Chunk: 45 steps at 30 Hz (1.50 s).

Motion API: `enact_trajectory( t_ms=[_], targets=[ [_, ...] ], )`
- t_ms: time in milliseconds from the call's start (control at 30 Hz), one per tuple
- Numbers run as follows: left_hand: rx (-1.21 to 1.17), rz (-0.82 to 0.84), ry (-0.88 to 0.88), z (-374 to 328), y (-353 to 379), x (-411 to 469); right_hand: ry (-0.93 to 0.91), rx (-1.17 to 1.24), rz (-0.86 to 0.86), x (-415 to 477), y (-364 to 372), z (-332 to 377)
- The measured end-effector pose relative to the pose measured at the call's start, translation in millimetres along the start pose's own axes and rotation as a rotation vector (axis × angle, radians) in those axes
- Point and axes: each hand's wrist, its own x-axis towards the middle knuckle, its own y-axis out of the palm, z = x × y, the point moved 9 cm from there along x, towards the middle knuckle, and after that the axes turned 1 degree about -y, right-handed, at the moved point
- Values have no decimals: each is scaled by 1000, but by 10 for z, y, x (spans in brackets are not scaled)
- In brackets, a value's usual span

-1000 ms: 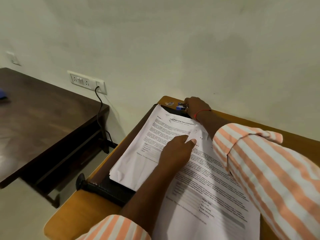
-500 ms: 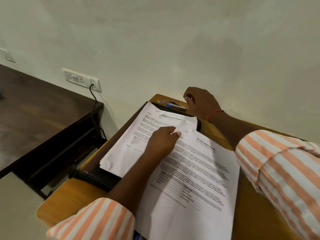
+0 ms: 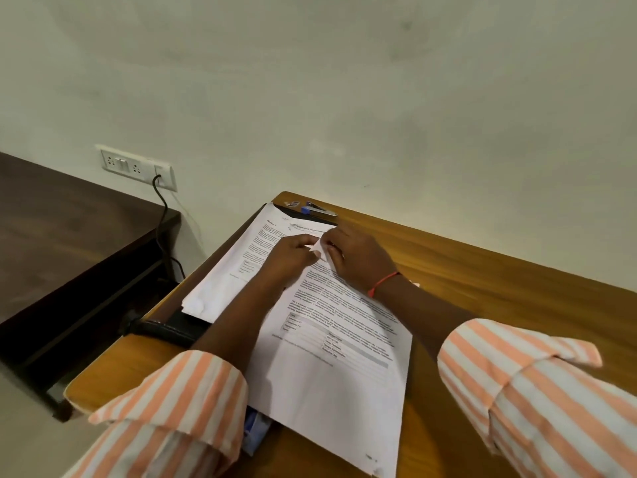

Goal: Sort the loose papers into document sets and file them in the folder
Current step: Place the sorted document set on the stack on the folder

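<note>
A set of printed white sheets (image 3: pixel 337 367) lies slanted across the wooden desk (image 3: pixel 482 291), its near end over the desk's front edge. My left hand (image 3: pixel 291 257) pinches its folded-up top left corner. My right hand (image 3: pixel 358 258) meets it there, fingers curled onto the same corner. A second stack of printed papers (image 3: pixel 241 267) lies to the left on a black folder (image 3: pixel 165 331), whose dark edges show at the near and far ends of that stack.
A blue and silver stapler (image 3: pixel 319 209) and a small item (image 3: pixel 292 203) lie at the desk's far left corner. A dark wooden table (image 3: pixel 69 243) stands lower to the left. A wall socket (image 3: pixel 138 167) with a black cable hangs behind it.
My right hand left the stapler at the far corner and came back to the folded paper corner beside my left hand. The view has tilted, showing more of the desk.
</note>
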Motion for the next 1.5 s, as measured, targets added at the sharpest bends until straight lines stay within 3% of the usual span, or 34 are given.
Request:
enact_trajectory(
  t_ms=[267,533,700,933,1033,1133,1167,1300,1433,1500],
  targets=[
    [-32,-18,-24,102,4,60,57,-44,16,55,67,-13],
    [60,-63,73,92,-7,52,-244,-333,126,78,83,94],
    [38,-106,43,145,-51,73,-32,-127,69,99,-36,-148],
    [103,-176,29,92,-107,78,109,-109,70,242,33,-199],
    [167,-214,52,72,-174,71,28,-173,160,432,23,-23],
    [226,-238,92,58,-207,51,-118,-320,403,711,128,210],
    [236,-242,97,58,-215,48,-105,-266,413,849,107,275],
    [243,-247,100,44,-200,43,120,326,181,1226,-33,381],
    [255,-262,130,45,-223,83,142,310,265,990,194,405],
    [274,-284,128,57,-257,94,156,202,198,775,166,256]
  ],
)
